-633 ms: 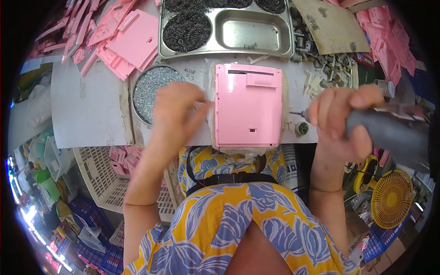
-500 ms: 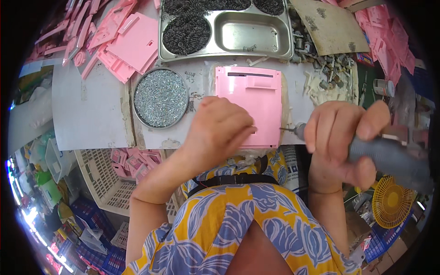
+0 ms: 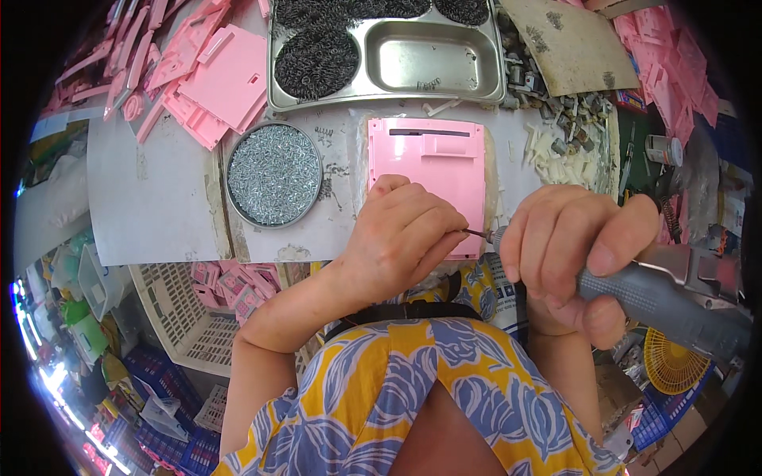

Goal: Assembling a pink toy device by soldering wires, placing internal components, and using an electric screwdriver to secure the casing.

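My left hand (image 3: 409, 232) is closed in a pinch above the lower part of a flat pink plastic panel (image 3: 444, 174). Its fingertips meet the tip of a thin driver bit; whatever small piece they pinch is hidden. In my right hand (image 3: 575, 254) lies a grey power screwdriver (image 3: 659, 293), held level with its bit pointing left. The panel rests on the table and has a dark slot near its far edge. To the left of my left hand stands a round tin of small silvery screws (image 3: 274, 174).
Behind the panel is a metal compartment tray (image 3: 432, 59) with dark springs (image 3: 317, 63). Pink plastic parts (image 3: 226, 79) pile up at the far left. White and metal small parts (image 3: 556, 147) lie at the right. A plastic basket (image 3: 186, 321) stands below the table's left edge.
My right hand has brought the screwdriver left, so its bit now reaches my left fingertips. My left hand has shifted slightly to the right and nearer, still pinched.
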Demonstrator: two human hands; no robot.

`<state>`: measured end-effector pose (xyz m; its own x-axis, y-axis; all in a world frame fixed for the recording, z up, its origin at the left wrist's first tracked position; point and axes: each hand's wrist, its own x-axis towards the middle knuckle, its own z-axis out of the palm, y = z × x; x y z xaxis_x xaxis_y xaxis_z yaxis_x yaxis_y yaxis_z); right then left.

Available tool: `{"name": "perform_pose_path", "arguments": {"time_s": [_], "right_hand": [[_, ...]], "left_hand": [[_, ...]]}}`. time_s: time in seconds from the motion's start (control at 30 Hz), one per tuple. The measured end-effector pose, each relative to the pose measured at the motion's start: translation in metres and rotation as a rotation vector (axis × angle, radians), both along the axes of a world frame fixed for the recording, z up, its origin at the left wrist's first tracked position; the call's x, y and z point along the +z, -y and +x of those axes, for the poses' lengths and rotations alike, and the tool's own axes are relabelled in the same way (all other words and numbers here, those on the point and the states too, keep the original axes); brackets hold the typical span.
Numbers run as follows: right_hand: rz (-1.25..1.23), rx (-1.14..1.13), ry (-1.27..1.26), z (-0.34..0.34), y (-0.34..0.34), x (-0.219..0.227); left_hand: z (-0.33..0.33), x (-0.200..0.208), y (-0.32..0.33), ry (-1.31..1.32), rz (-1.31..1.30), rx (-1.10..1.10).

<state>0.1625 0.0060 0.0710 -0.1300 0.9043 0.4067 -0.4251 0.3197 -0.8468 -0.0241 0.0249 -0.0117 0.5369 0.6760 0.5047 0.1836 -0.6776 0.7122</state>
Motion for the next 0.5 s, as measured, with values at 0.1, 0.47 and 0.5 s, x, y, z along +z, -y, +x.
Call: {"name": "perform_pose_path", "arguments": {"time_s": [0.1, 0.47, 0.5], "right_hand": [[-0.012, 0.029, 0.017, 0.002, -0.001, -0.002], [0.121, -0.155, 0.028, 0.03, -0.07, -0.061], [0.12, -0.155, 0.079, 0.029, -0.072, -0.062]], "left_hand": [[0.0, 0.003, -0.002, -0.042, 0.064, -0.005], [0.0, -0.014, -0.028, -0.14, -0.017, 0.067], [-0.001, -0.014, -0.028, -0.122, -0.036, 0.043]]}}
